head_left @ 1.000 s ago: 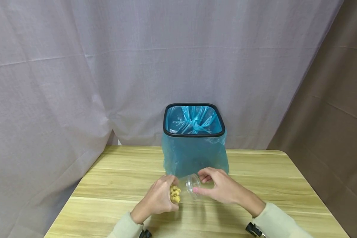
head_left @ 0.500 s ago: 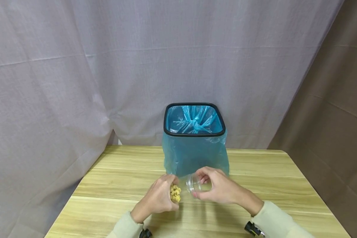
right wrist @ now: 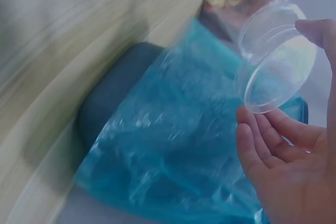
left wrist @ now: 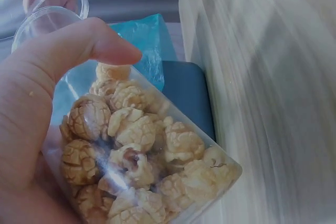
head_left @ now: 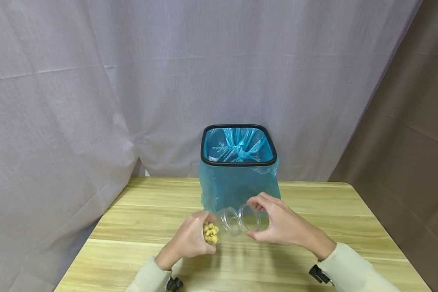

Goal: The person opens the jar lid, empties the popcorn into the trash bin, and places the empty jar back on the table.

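A clear plastic jar (head_left: 230,221) partly filled with caramel popcorn (left wrist: 142,150) lies tilted on its side above the table. My left hand (head_left: 190,237) grips it round the body, fingers and thumb curled. The jar's rim faces right. Just beside that rim is a clear round lid (head_left: 250,217); my right hand (head_left: 282,222) pinches its edge between thumb and fingers. In the right wrist view the lid (right wrist: 281,74) overlaps the jar's mouth, so whether they touch is hard to tell. The popcorn sits toward the jar's base, at the left palm.
Behind the hands stands a bin (head_left: 239,163) with a black rim and a blue plastic bag (head_left: 237,186) hanging over its sides. It stands on a wood-grain table (head_left: 149,211). Grey curtains (head_left: 160,81) hang behind and at the sides.
My right hand has moved a little right and up, taking the lid off the jar's mouth. The left hand has shifted slightly left with the jar.
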Available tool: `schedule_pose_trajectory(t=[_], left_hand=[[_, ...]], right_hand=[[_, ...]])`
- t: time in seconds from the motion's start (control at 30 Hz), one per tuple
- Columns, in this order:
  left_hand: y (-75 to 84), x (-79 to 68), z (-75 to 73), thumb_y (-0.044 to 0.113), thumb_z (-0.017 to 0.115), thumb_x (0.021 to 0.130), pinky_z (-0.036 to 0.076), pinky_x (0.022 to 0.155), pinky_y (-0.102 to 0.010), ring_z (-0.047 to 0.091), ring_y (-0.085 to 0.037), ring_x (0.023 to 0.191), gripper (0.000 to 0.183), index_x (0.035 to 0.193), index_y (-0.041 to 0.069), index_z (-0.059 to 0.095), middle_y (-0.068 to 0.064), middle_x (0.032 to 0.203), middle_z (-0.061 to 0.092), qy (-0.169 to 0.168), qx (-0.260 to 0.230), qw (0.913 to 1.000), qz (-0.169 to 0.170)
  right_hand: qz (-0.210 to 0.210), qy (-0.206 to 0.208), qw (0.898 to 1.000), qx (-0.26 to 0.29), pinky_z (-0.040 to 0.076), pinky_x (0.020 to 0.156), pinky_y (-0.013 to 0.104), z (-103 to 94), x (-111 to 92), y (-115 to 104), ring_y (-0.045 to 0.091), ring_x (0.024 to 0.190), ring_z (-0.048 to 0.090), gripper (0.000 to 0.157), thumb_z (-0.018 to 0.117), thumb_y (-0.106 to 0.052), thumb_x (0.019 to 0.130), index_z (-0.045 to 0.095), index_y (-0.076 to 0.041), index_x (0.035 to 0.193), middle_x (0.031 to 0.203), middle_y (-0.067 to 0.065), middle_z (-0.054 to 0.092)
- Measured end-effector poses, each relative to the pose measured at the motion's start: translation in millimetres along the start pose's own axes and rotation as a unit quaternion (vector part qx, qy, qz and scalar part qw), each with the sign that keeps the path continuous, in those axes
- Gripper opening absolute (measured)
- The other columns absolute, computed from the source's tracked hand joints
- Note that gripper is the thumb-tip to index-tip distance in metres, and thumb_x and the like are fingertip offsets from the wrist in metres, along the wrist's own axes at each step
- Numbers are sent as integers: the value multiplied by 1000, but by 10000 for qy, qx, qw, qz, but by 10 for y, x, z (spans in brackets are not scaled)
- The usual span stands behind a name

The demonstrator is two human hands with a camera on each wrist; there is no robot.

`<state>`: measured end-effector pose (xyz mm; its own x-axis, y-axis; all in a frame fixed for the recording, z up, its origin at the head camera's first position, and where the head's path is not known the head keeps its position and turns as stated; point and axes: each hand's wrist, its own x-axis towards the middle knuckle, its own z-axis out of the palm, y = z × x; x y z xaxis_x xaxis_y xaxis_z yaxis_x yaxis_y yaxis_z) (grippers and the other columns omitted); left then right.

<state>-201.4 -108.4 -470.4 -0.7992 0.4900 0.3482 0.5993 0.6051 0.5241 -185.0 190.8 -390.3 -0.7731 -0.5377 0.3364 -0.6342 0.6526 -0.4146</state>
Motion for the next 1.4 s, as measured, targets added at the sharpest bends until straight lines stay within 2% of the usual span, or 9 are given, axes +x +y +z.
schedule_pose_trajectory(t=[0.13,0.33,0.53,0.7,0.87,0.97,1.1,1.27,1.4], left_hand=[[-37,-26,-76,18,91,53,59,89,-31,63,-13,99,69,117,8,67,0,109,70,85,-4,9998,-155],[-104,-76,-170,16,89,53,58,87,-30,62,-11,97,66,115,7,67,4,107,69,234,14,9992,-319],[-141,-104,-231,16,89,55,59,88,-31,63,-12,99,66,116,6,67,0,111,71,259,7,9989,-402],[-165,-142,-266,16,90,54,60,92,-35,65,-13,102,66,115,11,66,0,110,72,323,28,9982,-502],[-209,-179,-266,15,91,54,60,93,-36,65,-13,102,67,116,11,66,-2,111,72,334,18,9980,-536],[-233,-210,-267,14,91,54,61,93,-36,65,-13,102,66,114,11,66,-3,111,72,338,19,9978,-575],[-245,-246,-271,14,91,53,61,94,-36,65,-13,102,65,114,11,66,-3,111,72,346,-37,9973,-641],[-267,-272,-270,15,92,53,61,93,-36,66,-14,101,68,116,10,67,-5,111,73,387,-46,9969,-682],[-305,-293,-282,15,93,53,61,95,-38,67,-15,101,69,116,10,67,-6,111,74,405,1,9967,-709]], right_hand=[[112,77,9993,-344,61,89,36,-34,-38,83,11,102,62,69,95,-37,72,65,-11,128,111,-7,63],[174,57,9974,-697,59,77,26,16,-115,246,10,92,60,63,94,-41,72,67,-12,121,103,-8,60],[123,-43,9932,-1160,58,74,25,109,-270,397,5,87,54,68,92,-48,70,68,-8,119,100,-9,57],[482,-422,9912,-1158,63,91,45,231,-381,473,26,112,68,75,90,-51,72,66,-3,125,119,6,67],[897,-921,9871,-958,57,101,59,395,-481,532,48,132,59,78,90,-49,74,64,0,130,137,23,63],[884,-1158,9844,-986,55,104,60,509,-538,557,51,134,57,81,90,-50,73,64,1,130,140,28,62],[723,-1270,9830,-1112,58,101,56,624,-595,585,45,126,64,82,90,-53,71,65,1,127,134,24,64],[427,-1140,9825,-1412,63,90,43,726,-622,642,25,106,67,79,89,-57,69,68,-3,123,117,7,64],[365,-1152,9817,-1474,63,86,42,758,-634,675,25,103,67,77,88,-57,70,68,-3,121,117,8,64]])
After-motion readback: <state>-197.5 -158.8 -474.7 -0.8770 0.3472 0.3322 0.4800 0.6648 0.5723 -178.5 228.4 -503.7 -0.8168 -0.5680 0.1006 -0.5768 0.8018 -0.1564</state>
